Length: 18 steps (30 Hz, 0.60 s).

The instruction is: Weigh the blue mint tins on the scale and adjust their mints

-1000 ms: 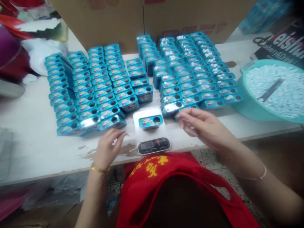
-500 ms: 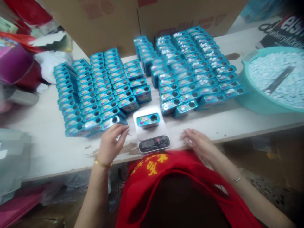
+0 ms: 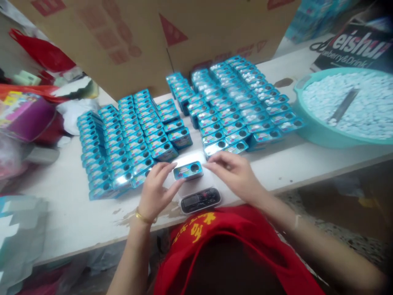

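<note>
A small blue tin [image 3: 188,171] with a dark round opening in its top sits on a white kitchen scale [image 3: 201,200] in front of me. My left hand [image 3: 158,187] is at the tin's left end, thumb along the near side and fingertips at the far corner, closed on it. Close by the right end, my right hand [image 3: 235,174] has its fingertips pressed together, bent toward the tin. Whatever may be between those fingertips is too small to make out.
Rows of blue tins [image 3: 129,141] stand to the left, and more tins [image 3: 230,106] to the right, some with white pieces on top. A turquoise basin [image 3: 319,133] of pale pieces holds a flat tool [image 3: 344,106]. A large cardboard box [image 3: 141,24] is behind.
Both hands have moved inward to the tin on the scale, the left from the left and the right from the right. The left hand has closed on the tin. The view has shifted.
</note>
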Available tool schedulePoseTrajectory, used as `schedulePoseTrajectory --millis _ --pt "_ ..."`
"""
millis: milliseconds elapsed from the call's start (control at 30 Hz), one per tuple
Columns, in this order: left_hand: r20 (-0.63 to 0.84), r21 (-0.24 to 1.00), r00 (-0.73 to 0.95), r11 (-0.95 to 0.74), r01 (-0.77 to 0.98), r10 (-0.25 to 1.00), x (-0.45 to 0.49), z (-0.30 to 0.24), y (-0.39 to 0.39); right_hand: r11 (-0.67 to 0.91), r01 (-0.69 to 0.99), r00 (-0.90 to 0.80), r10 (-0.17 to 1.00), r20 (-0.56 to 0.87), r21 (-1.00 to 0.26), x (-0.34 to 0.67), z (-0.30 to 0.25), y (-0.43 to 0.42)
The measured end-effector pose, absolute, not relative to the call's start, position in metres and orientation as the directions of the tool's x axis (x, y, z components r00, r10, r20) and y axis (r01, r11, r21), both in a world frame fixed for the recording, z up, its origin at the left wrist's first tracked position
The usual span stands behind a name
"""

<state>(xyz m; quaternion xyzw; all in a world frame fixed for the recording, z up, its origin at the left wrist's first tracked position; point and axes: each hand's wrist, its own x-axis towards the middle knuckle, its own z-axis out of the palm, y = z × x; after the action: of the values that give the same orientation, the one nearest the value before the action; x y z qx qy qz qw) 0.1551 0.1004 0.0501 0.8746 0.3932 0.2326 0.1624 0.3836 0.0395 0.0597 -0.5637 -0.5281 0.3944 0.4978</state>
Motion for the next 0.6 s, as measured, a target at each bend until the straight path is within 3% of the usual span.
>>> schedulePoseTrajectory --millis 133,333,433,500,600 --pt "0.254 0.475 0.585 -0.627 0.618 0.770 0.147 0.050 0.098 0.140 0.370 -0.030 0.990 0.138 -0.918 0.372 0.061 0.061" --pt "0.192 0.349 0.708 -0.721 0.598 0.680 0.167 0.046 0.102 0.023 0.312 0.130 0.989 0.066 -0.950 0.389 0.033 0.030" --pt "0.149 0.301 0.791 -0.789 0.536 0.594 0.180 0.053 0.122 -0.054 0.386 0.160 0.987 0.009 -0.921 0.402 0.003 0.001" --pt "0.233 0.258 0.787 -0.817 0.516 0.571 0.184 0.068 0.151 -0.076 0.478 0.217 0.976 0.034 -0.875 0.413 -0.024 -0.016" --pt "0.491 0.167 0.642 -0.787 0.594 0.588 0.188 0.101 0.221 0.020 0.654 0.242 0.941 0.234 -0.757 0.430 -0.065 -0.036"
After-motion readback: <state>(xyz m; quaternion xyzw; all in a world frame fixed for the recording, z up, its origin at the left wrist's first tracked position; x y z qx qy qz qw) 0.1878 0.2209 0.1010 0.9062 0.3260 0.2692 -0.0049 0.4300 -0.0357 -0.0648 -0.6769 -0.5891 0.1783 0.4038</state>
